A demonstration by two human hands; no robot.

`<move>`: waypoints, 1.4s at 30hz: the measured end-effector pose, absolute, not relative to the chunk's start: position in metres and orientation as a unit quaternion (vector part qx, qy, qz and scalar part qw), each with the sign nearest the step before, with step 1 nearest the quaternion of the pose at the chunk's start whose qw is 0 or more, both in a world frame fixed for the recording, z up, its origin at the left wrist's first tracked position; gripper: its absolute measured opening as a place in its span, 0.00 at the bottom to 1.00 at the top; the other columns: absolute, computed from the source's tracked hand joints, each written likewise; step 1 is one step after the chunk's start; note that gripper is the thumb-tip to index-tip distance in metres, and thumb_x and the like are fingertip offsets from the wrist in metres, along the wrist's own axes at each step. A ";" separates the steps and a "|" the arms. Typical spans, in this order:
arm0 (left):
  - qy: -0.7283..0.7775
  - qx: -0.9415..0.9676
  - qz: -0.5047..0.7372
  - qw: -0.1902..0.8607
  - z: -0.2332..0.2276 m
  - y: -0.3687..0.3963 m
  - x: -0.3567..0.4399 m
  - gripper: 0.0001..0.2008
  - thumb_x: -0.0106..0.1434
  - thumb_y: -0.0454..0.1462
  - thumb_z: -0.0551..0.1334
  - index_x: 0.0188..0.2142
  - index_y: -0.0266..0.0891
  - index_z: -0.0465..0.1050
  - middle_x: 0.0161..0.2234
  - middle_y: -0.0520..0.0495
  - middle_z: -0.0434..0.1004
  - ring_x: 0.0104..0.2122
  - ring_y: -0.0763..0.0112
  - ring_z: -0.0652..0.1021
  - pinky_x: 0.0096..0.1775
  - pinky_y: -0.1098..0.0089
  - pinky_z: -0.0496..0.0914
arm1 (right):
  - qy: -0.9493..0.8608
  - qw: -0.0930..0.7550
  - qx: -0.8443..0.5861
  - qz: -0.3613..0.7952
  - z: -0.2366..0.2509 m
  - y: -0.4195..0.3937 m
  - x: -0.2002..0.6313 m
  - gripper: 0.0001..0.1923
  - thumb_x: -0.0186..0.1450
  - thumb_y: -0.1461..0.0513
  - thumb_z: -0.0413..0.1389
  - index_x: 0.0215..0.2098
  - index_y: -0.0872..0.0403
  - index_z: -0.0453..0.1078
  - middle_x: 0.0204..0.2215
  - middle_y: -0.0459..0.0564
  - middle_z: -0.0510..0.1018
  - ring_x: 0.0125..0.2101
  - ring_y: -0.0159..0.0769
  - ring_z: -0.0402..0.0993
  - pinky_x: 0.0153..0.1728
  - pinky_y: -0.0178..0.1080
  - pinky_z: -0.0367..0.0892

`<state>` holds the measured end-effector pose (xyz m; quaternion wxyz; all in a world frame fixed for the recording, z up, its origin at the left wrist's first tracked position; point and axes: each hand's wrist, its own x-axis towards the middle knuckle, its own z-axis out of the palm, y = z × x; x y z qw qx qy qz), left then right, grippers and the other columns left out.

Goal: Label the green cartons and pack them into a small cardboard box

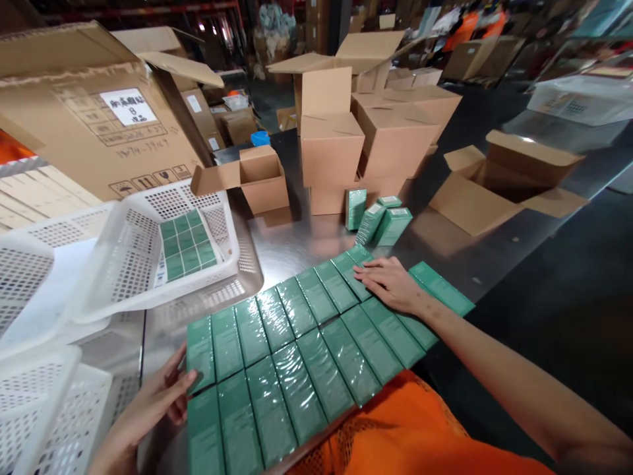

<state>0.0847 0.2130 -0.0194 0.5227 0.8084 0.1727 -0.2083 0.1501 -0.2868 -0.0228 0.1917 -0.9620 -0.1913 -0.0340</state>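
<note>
Green boxes (319, 366) are arranged in two rows at near centre. Their far right part is touched by the right hand (390, 284), fingers extended; their left edge, by the left hand (168, 394), grip not determinable.

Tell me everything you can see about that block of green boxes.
The block of green boxes is mostly two rows of slim cartons packed side by side, shiny as if film-wrapped. They lie flat at the near side of the metal table. The left hand touches the left end; the right hand rests on top.
</note>
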 end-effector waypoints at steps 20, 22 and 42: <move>0.157 0.814 -0.191 0.525 -0.029 0.217 0.083 0.62 0.47 0.64 0.67 0.69 0.31 0.45 0.16 0.55 0.71 0.13 0.65 0.74 0.15 0.72 0.68 | -0.077 -0.035 -0.989 -0.124 0.062 -0.317 0.210 0.35 0.66 0.64 0.56 0.69 0.46 0.54 0.68 0.61 0.54 0.60 0.60 0.58 0.53 0.58 0.59; 0.151 0.810 -0.195 0.533 -0.031 0.218 0.083 0.60 0.49 0.64 0.66 0.68 0.31 0.47 0.15 0.53 0.72 0.14 0.64 0.75 0.15 0.72 0.68 | -0.052 -0.050 -0.993 -0.089 0.066 -0.324 0.224 0.38 0.64 0.66 0.57 0.69 0.43 0.53 0.68 0.62 0.53 0.57 0.60 0.61 0.49 0.57 0.63; 0.054 0.752 -0.239 0.612 -0.042 0.227 0.093 0.55 0.60 0.54 0.66 0.71 0.34 0.31 0.24 0.43 0.81 0.19 0.64 0.79 0.16 0.76 0.68 | -0.062 0.081 -0.979 -0.179 -0.004 -0.373 0.249 0.44 0.50 0.25 0.33 0.41 0.41 0.72 0.44 0.69 0.78 0.40 0.50 0.75 0.33 0.49 0.60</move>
